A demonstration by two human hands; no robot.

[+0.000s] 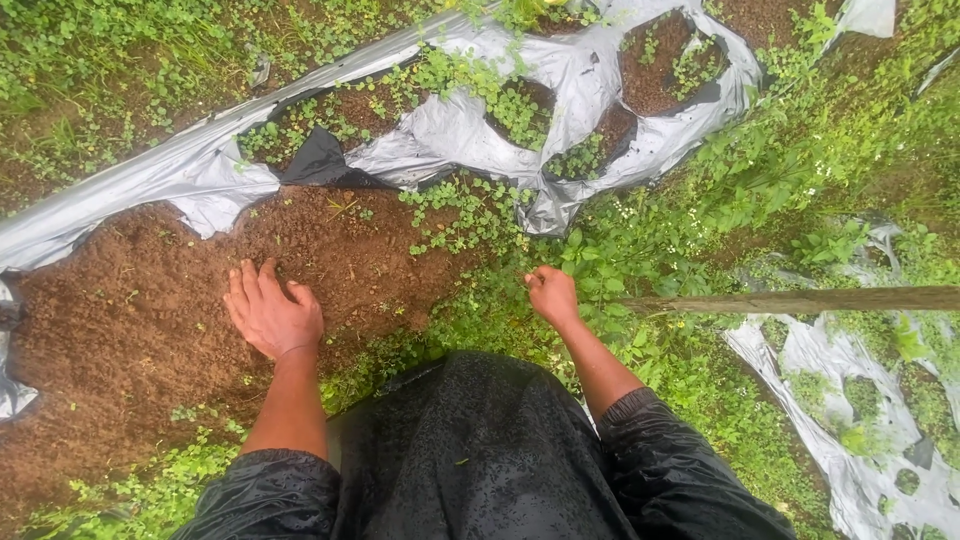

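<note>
The left hand [272,312] lies flat and open on the bare soil bed [130,310], holding nothing. The right hand [551,293] is closed around weed stems [585,262] beside the torn plastic mulch [455,130]. Risk: stems may snap above the roots, or the pull may tear the film further.

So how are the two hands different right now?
The left hand lies flat and spread open, palm down on bare brown soil, while the right hand is curled into a loose fist. The left hand touches only dirt; the right hand is among green weeds at the bed's edge, seemingly gripping some. Both are bare, and both arms come out of wet black sleeves.
</note>
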